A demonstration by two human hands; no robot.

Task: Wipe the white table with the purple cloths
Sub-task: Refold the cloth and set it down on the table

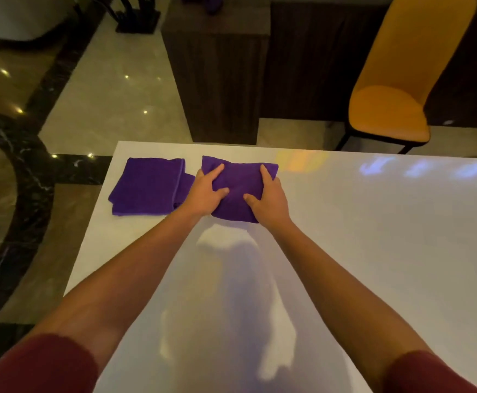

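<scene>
A folded purple cloth (238, 182) lies near the far edge of the glossy white table (373, 251). My left hand (206, 191) grips its left side and my right hand (268, 197) grips its right side, thumbs on top and fingers pointing away from me. A second purple cloth (149, 185), folded flat, lies just to the left at the table's far left corner, touching or slightly under the held one; no hand is on it.
An orange chair (396, 109) stands beyond the table's far right. A dark wooden counter (223, 75) rises behind the far edge, with something purple on top. The table's left edge drops to a polished marble floor (104, 95).
</scene>
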